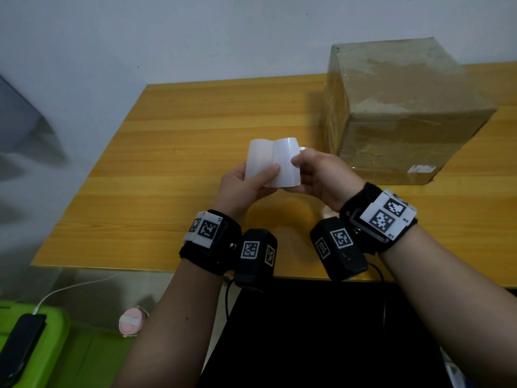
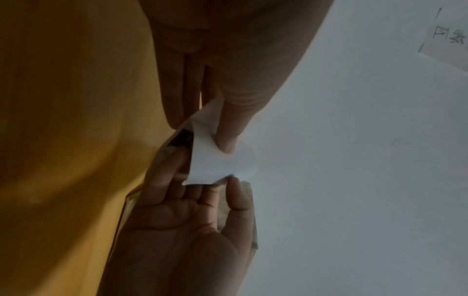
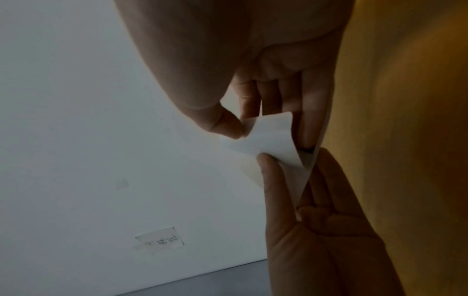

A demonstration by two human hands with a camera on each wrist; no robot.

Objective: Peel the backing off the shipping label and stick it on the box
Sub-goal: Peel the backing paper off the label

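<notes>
A white shipping label sheet (image 1: 272,163) is held in the air above the wooden table (image 1: 167,130), curled, with a bend down its middle. My left hand (image 1: 263,177) pinches its left part, thumb on top. My right hand (image 1: 300,166) pinches its right edge. In the left wrist view the left hand (image 2: 202,138) and the right hand (image 2: 220,184) each grip the sheet (image 2: 215,164), and dark print shows on its far face. The right wrist view shows the sheet (image 3: 273,140) bent between both thumbs. The taped cardboard box (image 1: 405,107) stands to the right of the hands, untouched.
A small white sticker (image 1: 421,168) sits low on the box's front face. A green bin (image 1: 70,345) with a dark phone (image 1: 19,345) and a white cable stands on the floor at lower left, beside a pink round object (image 1: 131,322). A white wall lies behind the table.
</notes>
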